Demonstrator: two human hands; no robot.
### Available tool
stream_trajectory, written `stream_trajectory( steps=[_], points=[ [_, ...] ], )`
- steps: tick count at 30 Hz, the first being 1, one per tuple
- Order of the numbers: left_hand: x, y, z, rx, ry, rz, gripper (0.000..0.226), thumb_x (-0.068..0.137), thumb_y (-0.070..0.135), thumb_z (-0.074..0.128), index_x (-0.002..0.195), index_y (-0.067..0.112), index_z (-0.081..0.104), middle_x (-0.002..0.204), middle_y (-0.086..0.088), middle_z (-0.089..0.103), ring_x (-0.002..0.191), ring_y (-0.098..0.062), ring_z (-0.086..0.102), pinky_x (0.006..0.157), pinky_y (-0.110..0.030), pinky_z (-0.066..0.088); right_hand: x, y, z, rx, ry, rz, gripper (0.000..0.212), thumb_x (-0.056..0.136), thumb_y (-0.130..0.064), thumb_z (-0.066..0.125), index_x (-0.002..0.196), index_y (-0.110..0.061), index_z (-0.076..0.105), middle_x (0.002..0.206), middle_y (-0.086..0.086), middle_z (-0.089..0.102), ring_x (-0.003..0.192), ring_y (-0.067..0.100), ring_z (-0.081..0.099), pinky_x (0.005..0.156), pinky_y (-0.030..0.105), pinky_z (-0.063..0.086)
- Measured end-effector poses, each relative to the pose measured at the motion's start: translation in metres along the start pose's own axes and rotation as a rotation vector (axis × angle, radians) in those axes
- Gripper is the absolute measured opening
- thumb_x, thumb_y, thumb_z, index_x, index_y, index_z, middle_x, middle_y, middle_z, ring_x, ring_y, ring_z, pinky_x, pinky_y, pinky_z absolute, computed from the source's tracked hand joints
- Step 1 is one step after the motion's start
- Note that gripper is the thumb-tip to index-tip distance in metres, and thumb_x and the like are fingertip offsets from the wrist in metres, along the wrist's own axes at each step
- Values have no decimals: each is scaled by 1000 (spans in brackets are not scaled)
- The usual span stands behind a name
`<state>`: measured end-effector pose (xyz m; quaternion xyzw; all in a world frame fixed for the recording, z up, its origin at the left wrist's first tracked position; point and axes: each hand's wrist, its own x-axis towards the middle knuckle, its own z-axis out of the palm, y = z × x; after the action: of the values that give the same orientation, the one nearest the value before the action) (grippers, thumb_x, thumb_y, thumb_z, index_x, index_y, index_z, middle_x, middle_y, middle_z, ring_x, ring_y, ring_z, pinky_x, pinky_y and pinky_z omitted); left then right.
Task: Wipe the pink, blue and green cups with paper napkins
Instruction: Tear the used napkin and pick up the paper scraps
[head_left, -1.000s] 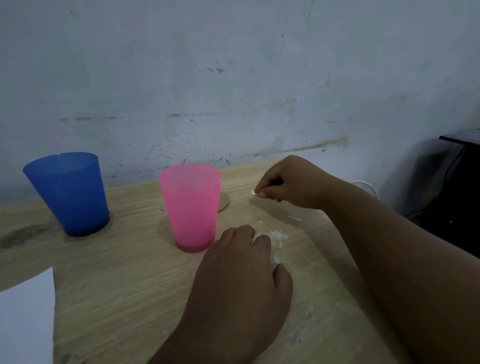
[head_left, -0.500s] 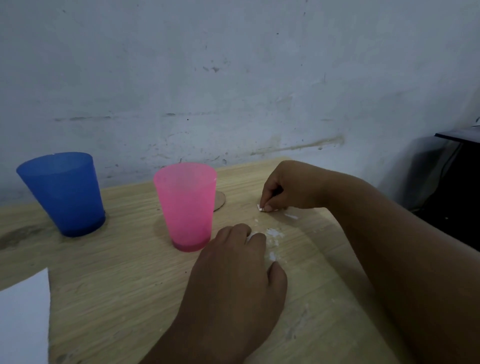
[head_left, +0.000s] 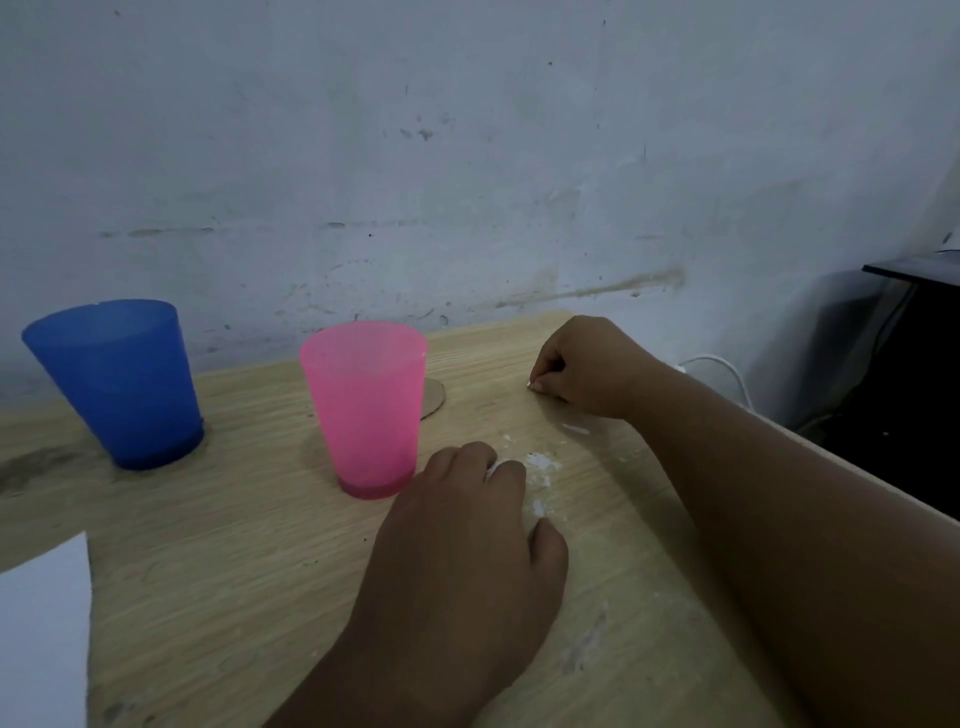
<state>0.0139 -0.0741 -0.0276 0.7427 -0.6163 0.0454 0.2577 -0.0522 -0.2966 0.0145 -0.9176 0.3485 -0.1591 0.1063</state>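
Observation:
The blue cup (head_left: 122, 384) stands upright at the back left of the wooden table (head_left: 234, 561). The pink cup (head_left: 366, 410) stands upright near the middle. No green cup is in view. My left hand (head_left: 462, 561) rests knuckles up just right of the pink cup's base, fingers curled, with a sliver of white paper napkin (head_left: 492, 471) showing between them. My right hand (head_left: 587, 371) is at the far right of the table, fingertips pinched on a tiny white paper scrap (head_left: 532, 385). More white paper scraps (head_left: 540, 462) lie on the wood between my hands.
A white sheet (head_left: 41, 639) lies at the front left corner. A brown cardboard disc (head_left: 434, 397) lies behind the pink cup. The wall runs along the table's back edge. A white cable (head_left: 722, 369) and dark furniture (head_left: 914, 364) are beyond the right edge.
My right hand dipped to the table, pinched at a scrap and has moved slightly back. My left hand and both cups have stayed put.

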Motion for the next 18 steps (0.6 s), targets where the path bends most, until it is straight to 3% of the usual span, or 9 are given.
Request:
stream_trajectory(
  steps=[5, 10, 16, 18],
  points=[
    [0, -1, 0, 5, 1, -1, 46, 88, 50, 33, 119, 30, 59, 115, 15, 52, 111, -5, 44, 95, -30, 43, -10, 2, -7, -33, -51, -72, 11, 86, -20, 72, 93, -18, 80, 91, -8, 75, 86, 5, 66, 83, 23, 53],
    [0, -2, -1, -5, -7, -3, 50, 87, 49, 35, 122, 27, 61, 119, 13, 54, 113, -7, 46, 96, -32, 45, -23, 8, -20, -28, -131, -102, 13, 86, -23, 72, 96, -21, 80, 94, -13, 75, 84, -4, 65, 78, 13, 49],
    [1, -1, -3, 25, -27, -4, 43, 90, 48, 41, 120, 25, 62, 117, 10, 56, 111, -10, 48, 93, -34, 46, -39, -1, -12, -114, -56, -95, 14, 88, -19, 68, 95, -14, 79, 94, -4, 75, 85, 8, 66, 83, 27, 55],
    [1, 0, -3, 23, -36, -10, 39, 93, 46, 46, 120, 23, 63, 119, 8, 57, 112, -12, 49, 93, -36, 46, -47, -7, -13, -70, -69, -70, 12, 87, -19, 69, 93, -13, 79, 92, -3, 75, 82, 7, 66, 79, 23, 54]
  ],
)
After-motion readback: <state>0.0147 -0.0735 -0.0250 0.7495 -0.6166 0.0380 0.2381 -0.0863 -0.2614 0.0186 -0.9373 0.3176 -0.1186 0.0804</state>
